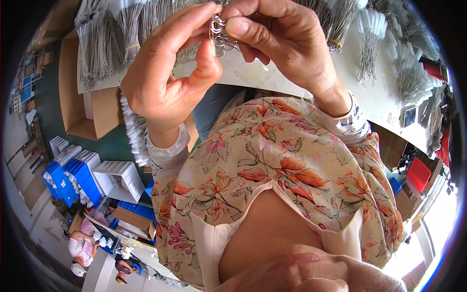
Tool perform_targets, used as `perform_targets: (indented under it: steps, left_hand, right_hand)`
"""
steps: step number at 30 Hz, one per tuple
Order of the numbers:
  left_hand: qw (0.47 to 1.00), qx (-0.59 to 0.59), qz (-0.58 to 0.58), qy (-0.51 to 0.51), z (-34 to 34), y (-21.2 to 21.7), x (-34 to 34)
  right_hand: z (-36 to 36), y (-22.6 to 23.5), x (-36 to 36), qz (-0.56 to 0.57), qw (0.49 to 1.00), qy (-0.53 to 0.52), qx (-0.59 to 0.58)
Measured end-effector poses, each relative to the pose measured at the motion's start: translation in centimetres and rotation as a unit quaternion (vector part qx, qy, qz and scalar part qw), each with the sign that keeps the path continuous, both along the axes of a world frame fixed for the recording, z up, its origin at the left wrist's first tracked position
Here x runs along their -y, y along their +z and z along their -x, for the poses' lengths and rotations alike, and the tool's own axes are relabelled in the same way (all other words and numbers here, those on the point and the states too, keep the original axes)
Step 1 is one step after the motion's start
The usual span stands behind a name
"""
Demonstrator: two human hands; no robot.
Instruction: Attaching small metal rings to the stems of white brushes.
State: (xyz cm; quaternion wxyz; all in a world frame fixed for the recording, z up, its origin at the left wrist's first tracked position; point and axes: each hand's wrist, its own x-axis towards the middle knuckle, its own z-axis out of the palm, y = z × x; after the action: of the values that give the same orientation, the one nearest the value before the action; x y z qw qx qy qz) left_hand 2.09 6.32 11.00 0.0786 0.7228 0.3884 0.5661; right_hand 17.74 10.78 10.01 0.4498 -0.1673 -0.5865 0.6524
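Observation:
Both my hands are raised over the table edge at the top of the head view, close together. Between their fingertips are several shiny wire loops [217, 25]; they look like the looped ends of wire-handled brushes. My left hand [163, 73] closes on the loops from the left, fingers reaching up and thumb bent below them. My right hand [294, 46] pinches them from the right between thumb and curled fingers. Thin wires run behind the right fingers, which partly hide them. More wire rings sit just below and behind the loops, partly covered by my hands.
Bundles of wire brushes with white bristles [372, 36] lie across the white table [287, 80]. An open cardboard box [104, 114] stands at its left. Farther left are blue bins [80, 177] and a white crate [119, 180]. Two people [82, 248] are in the lower-left background.

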Motion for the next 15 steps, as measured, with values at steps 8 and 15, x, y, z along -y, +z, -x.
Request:
perform_targets:
  steps: [8, 15]
  left_hand:
    - [0.999, 0.03, -0.002, -0.03, 0.6, -0.3, -0.1]
    - [0.996, -0.073, -0.012, -0.046, 1.3, 0.3, -0.7]
  right_hand:
    - [-1.5, 2.8, -1.4, 0.084, 0.981, 0.078, 0.154]
    - [-1.7, 2.0, -1.8, 0.114, 0.98, 0.089, 0.138]
